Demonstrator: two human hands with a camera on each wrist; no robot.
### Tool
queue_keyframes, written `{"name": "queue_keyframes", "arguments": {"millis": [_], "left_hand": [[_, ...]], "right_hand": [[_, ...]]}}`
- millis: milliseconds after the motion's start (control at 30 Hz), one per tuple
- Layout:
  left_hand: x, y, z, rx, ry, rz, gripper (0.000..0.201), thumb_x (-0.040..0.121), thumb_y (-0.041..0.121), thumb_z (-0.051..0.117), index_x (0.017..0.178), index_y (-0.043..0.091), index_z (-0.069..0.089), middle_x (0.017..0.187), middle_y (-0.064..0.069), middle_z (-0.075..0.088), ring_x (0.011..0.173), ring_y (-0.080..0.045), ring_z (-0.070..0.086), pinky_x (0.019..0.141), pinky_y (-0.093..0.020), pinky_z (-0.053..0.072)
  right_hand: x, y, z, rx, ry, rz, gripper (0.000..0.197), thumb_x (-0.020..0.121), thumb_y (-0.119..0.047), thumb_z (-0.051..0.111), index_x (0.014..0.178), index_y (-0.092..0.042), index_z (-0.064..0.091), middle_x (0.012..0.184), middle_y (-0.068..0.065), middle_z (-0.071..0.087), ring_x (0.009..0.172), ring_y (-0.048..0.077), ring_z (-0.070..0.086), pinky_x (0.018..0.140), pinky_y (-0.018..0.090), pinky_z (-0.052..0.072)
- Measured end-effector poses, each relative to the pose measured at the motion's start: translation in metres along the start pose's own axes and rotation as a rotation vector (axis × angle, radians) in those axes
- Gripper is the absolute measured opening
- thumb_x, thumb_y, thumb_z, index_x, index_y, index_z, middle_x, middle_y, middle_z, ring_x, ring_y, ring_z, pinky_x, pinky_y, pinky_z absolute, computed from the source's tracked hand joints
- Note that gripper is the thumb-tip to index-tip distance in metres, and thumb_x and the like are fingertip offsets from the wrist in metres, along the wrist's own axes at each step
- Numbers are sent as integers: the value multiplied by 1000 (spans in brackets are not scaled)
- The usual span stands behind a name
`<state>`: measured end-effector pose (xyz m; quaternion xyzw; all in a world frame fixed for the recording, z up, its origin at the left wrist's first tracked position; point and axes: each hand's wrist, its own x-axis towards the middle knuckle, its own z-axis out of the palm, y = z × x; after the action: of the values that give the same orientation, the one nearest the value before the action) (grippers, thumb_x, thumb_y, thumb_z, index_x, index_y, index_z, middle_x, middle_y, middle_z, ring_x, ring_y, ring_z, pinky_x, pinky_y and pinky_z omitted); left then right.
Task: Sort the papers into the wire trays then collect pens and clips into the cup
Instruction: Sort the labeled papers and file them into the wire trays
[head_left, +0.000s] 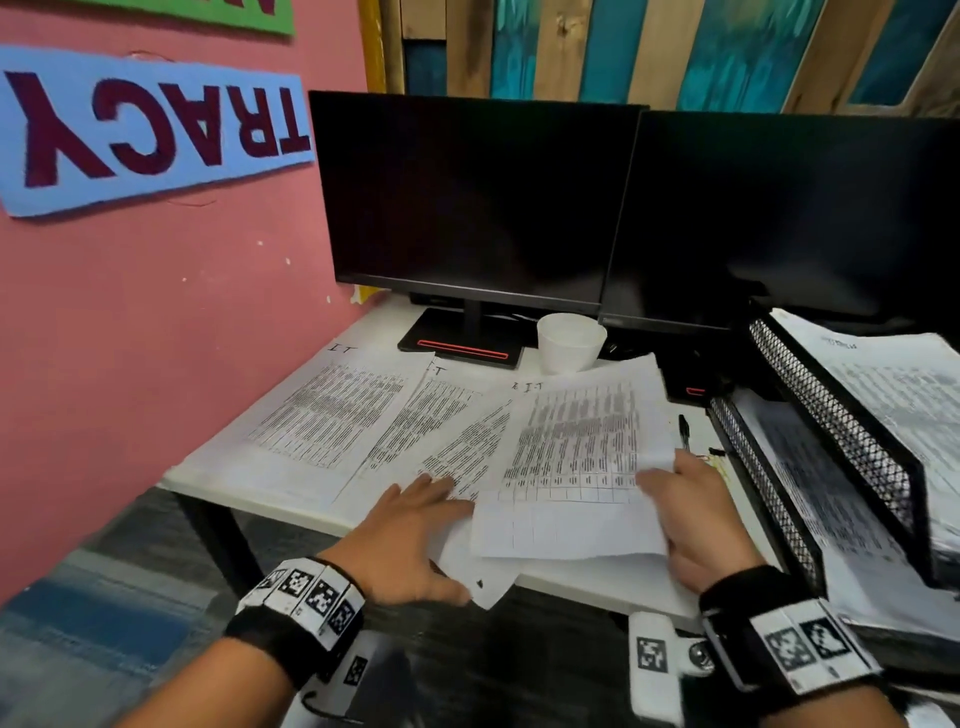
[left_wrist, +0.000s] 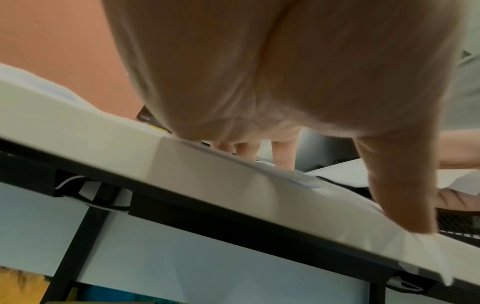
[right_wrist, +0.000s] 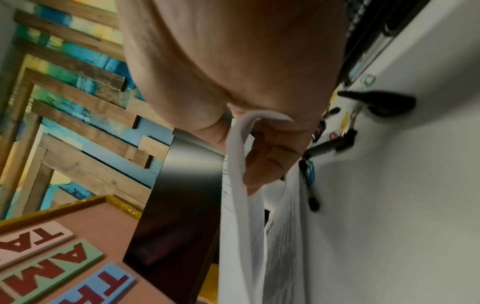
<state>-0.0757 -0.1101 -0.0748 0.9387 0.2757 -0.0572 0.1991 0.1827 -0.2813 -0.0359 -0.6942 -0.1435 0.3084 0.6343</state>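
Head view had the right hand (head_left: 691, 525) pinching a printed white sheet of paper (head_left: 576, 457) off the white desk (head_left: 597, 582), near the black wire mesh trays (head_left: 831, 410); the left hand (head_left: 410, 530) lay flat-fingered on the spread sheets (head_left: 337, 415). Risk: that one-edge grip could have buckled or snagged the sheet on the mesh.

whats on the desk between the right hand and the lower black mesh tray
In the head view, a black pen and small clips lie on the white desk between the right hand and the lower black mesh tray.
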Motion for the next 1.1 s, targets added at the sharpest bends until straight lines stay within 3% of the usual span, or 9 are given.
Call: {"name": "queue_keyframes", "arguments": {"millis": [167, 300, 367, 467, 600, 667, 767, 867, 1100], "left_hand": [[5, 1, 3, 106, -28, 31, 114, 71, 64, 79, 156, 60, 3, 174, 4, -5, 160, -22, -11, 127, -49, -5], [6, -4, -2, -60, -10, 42, 58, 90, 57, 66, 135, 71, 33, 172, 12, 12, 160, -17, 0, 128, -48, 0], [3, -5, -7, -238, 70, 24, 22, 97, 50, 61, 116, 60, 62, 162, 16, 40, 155, -10, 25, 129, -42, 16], [-1, -15, -15, -534, 277, -133, 31, 98, 53, 58, 97, 30, 79, 107, 5, 79, 94, -10, 73, 95, -36, 56], [-10, -23, -35, -667, 597, -214, 40, 103, 44, 57, 78, 16, 70, 69, 1, 72, 65, -22, 65, 67, -38, 51], [-13, -24, -46, -715, 742, -252, 40, 106, 34, 54, 72, 16, 64, 59, 10, 66, 59, -14, 55, 60, -32, 42], [-9, -30, -59, -796, 914, -258, 38, 107, 35, 50, 83, 12, 67, 80, -15, 72, 71, -20, 59, 68, -39, 49], [-8, -23, -68, -771, 999, -230, 48, 102, 44, 46, 91, 0, 62, 79, -22, 63, 72, -21, 52, 68, -44, 46], [-13, 44, -71, -656, 882, -2, 36, 109, 22, 48, 101, 52, 66, 87, 17, 73, 75, -6, 65, 64, -20, 48]], "right_hand": [[-6, 1, -9, -34, 12, 45, 24, 93, -3, 64, 115, -13, 65, 110, 14, 77, 101, 38, 74, 95, 60, 57], [-13, 0, 1, 26, -47, 45, 52, 99, -7, 67, 148, -10, 49, 118, -1, 68, 107, 17, 58, 96, 33, 45], [-12, -4, 2, 61, -70, 70, 66, 100, -7, 66, 159, -9, 35, 131, 1, 63, 115, 21, 52, 96, 31, 40], [6, 6, -3, 72, 6, 107, 71, 98, -12, 69, 160, -15, 35, 153, 6, 52, 130, 28, 55, 95, 33, 47], [30, 32, -25, 160, 16, 108, 59, 81, -21, 79, 137, -27, 61, 134, 6, 71, 126, 35, 64, 111, 66, 43], [36, 37, -35, 163, 14, 115, 42, 89, -12, 75, 128, -24, 68, 121, 6, 77, 119, 36, 68, 109, 66, 45], [19, 24, -34, 144, 3, 116, 55, 84, -18, 84, 134, -22, 64, 126, 9, 75, 120, 37, 67, 108, 65, 47], [9, 16, -31, 121, -17, 106, 35, 99, -1, 62, 129, -18, 68, 115, 10, 79, 111, 36, 71, 104, 63, 51], [-17, 3, -8, 216, -122, 150, 38, 104, 7, 48, 110, -25, 67, 85, -5, 82, 91, 26, 74, 67, 34, 61]]}}
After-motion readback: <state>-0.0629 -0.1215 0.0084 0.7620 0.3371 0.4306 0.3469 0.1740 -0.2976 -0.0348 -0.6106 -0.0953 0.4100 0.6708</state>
